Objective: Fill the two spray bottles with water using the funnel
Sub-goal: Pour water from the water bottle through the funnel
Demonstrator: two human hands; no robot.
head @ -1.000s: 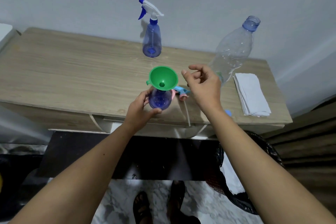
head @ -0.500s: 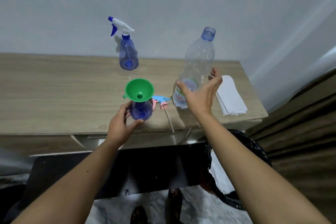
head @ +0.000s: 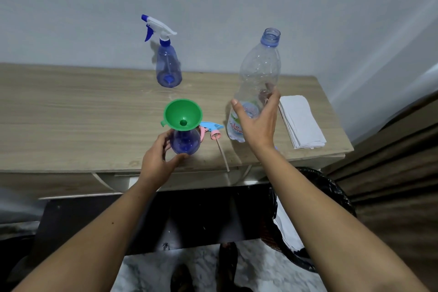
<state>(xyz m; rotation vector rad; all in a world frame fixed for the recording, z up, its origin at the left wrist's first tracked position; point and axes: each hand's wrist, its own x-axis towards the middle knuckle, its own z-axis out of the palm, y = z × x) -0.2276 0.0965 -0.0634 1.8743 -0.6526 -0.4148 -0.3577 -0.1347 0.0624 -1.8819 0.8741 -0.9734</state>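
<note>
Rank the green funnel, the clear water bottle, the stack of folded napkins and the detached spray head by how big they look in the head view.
1. clear water bottle, plainly largest
2. stack of folded napkins
3. green funnel; it stands higher, nearer the camera, so its gap to the napkins is unsure
4. detached spray head, smallest, partly hidden

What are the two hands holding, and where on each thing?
The left hand holds the near spray bottle round its lower body. The right hand is spread round the water bottle at its label; a firm grip cannot be told.
</note>
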